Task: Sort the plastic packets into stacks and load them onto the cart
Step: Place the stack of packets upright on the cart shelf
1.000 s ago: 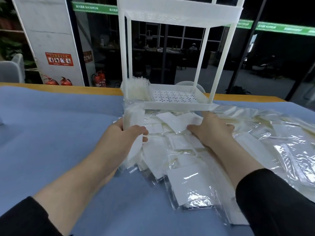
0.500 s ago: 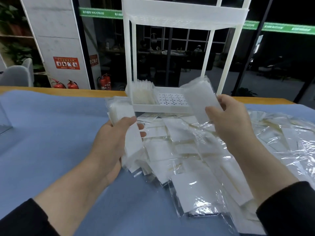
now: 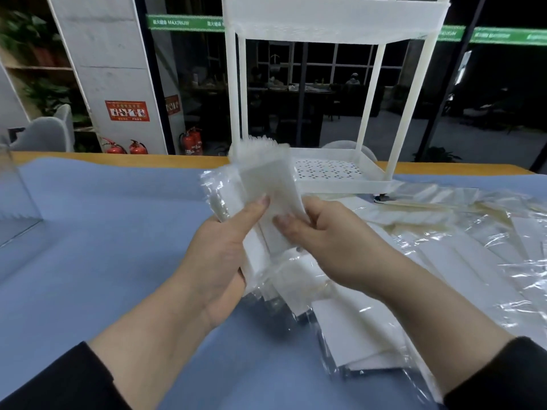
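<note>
Head view: I see my left hand gripping the packet stack above the surface; right hand pinches on another. Next, square edges, load cart.

Left hand and right hand meet raised at centre, fingers curled, thumbs pinching.

We record: a concrete pillar, red fire extinguishers at its foot, a grey chair, dark glazed partitions, and green signage strip.
</note>
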Demonstrator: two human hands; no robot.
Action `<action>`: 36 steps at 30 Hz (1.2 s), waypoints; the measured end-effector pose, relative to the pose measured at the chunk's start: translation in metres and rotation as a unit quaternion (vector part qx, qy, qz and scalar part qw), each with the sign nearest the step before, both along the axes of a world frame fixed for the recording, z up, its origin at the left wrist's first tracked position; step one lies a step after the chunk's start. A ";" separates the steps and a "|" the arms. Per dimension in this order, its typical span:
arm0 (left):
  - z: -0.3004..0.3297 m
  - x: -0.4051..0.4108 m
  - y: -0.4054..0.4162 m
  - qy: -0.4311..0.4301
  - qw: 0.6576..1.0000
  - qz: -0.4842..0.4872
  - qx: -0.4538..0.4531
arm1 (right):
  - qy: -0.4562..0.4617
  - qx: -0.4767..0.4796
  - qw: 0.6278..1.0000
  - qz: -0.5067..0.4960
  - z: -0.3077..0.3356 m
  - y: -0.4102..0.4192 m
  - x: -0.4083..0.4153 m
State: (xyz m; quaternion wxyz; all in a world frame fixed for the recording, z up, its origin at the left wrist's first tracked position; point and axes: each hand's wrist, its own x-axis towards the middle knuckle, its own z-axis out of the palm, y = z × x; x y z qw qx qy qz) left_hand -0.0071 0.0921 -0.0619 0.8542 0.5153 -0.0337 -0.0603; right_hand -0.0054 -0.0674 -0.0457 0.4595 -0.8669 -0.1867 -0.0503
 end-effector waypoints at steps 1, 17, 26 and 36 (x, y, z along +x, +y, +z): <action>0.001 0.000 0.000 -0.004 1.000 0.005 -0.004 | 0.002 0.035 0.999 0.015 0.002 -0.001 0.000; -0.004 0.001 -0.003 -0.043 0.995 0.079 0.048 | -0.120 -0.126 0.981 -0.090 0.003 0.000 0.008; -0.015 -0.013 -0.012 -0.114 0.947 -0.026 0.301 | -0.079 -0.244 0.945 -0.203 0.061 -0.106 -0.058; 0.014 -0.048 -0.041 -0.188 0.940 0.015 0.284 | 0.100 -0.308 0.892 -0.314 -0.006 -0.237 -0.191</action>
